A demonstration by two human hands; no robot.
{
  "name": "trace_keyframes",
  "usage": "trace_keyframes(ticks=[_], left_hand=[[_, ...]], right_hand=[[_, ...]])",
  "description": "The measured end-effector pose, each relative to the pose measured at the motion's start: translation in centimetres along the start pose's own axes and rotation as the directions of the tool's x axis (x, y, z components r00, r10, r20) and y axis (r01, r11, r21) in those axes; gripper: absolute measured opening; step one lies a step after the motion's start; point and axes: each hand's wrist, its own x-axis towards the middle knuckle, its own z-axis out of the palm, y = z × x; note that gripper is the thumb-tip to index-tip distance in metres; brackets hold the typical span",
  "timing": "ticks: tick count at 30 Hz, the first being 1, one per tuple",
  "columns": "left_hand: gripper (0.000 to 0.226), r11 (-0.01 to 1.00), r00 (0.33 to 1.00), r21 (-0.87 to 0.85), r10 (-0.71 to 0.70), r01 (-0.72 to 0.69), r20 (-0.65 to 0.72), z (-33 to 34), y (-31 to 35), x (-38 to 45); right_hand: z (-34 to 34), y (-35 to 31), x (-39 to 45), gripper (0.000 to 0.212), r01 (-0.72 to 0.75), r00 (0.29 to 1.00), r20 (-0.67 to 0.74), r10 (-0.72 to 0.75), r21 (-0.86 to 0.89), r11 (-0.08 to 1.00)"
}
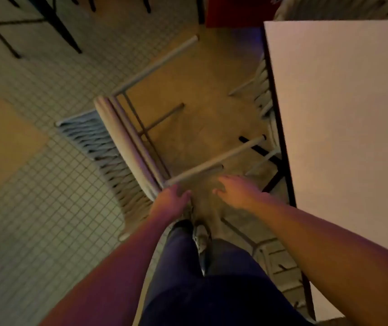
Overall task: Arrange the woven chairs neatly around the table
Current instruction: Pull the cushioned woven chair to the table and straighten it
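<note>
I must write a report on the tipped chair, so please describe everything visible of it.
The woven chair lies tipped on its side on the floor, beside the white table. Its pale tubular legs point toward the table; its woven back lies over the tiles. The left hand grips the frame's near corner; the right hand hovers open by a leg.

Bare forearms, no sleeves in view, no watch or rings that can be made out. Dark navy trousers (188,274) fill the lower middle. Just above the trousers, a pale, scuffed shoe (202,236) with dark trim, blurred.
</note>
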Motion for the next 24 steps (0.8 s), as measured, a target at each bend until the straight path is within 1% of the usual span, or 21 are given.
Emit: trace_keyframes(ticks=[1, 3, 5, 7, 8, 10, 13, 15, 19, 22, 24], left_hand=[[0.042, 0.998, 0.998, -0.030, -0.056, 0.056, -0.009, 0.3, -1.3, -1.1], [0.040, 0.968, 0.979, -0.172, -0.193, 0.180, -0.064, 1.1, -4.6, -3.4], [0.040, 0.890, 0.939, -0.354, -0.335, 0.289, -0.077, 2.0, -7.8, -6.6], [0.040, 0.801, 0.903, -0.497, -0.423, 0.335, -0.074, 2.8, -11.1, -10.0], [0.038, 0.755, 0.885, -0.561, -0.458, 0.339, -0.081, 3.0, -12.8, -11.6], [0.034, 0.632, 0.846, -0.696, -0.529, 0.340, -0.066, 3.2, -16.0, -14.3], [0.031, 0.482, 0.804, -0.817, -0.593, 0.318, -0.037, 3.0, -20.8, -17.2], [0.032, 0.413, 0.780, -0.862, -0.625, 0.293, -0.034, 2.3, -23.6, -18.7], [0.023, 0.220, 0.746, -0.954, -0.666, 0.201, 0.003, -1.0, -31.2, -21.4], [0.028, 0.131, 0.740, -0.982, -0.673, 0.135, 0.012, -4.8, -37.6, -22.7], [0.029, 0.086, 0.709, -0.988, -0.705, 0.131, 0.032, -7.3, -42.2, -23.9]], right_hand=[[1.0, -0.8, -0.5, 0.051, 0.019, 0.999, 0.026, -0.018, -0.016, 1.000], [3.4, -2.6, -0.9, 0.046, 0.089, 0.993, 0.079, -0.086, -0.034, 0.995], [6.2, -4.7, -2.2, 0.043, 0.125, 0.982, 0.150, -0.115, -0.060, 0.990], [9.2, -6.9, -3.6, 0.042, 0.166, 0.970, 0.191, -0.149, -0.076, 0.983], [10.5, -8.2, -4.2, 0.042, 0.184, 0.966, 0.201, -0.166, -0.076, 0.980], [13.1, -10.6, -5.4, 0.043, 0.207, 0.954, 0.234, -0.187, -0.064, 0.976], [16.2, -14.8, -6.1, 0.045, 0.273, 0.928, 0.288, -0.235, -0.099, 0.957], [17.6, -17.9, -5.9, 0.047, 0.308, 0.915, 0.312, -0.256, -0.132, 0.942], [20.8, -26.1, -5.1, 0.046, 0.322, 0.908, 0.332, -0.256, -0.161, 0.933], [23.5, -32.0, -4.7, 0.044, 0.337, 0.912, 0.307, -0.271, -0.189, 0.922], [25.0, -36.4, -4.4, 0.041, 0.353, 0.914, 0.273, -0.300, -0.173, 0.919]])
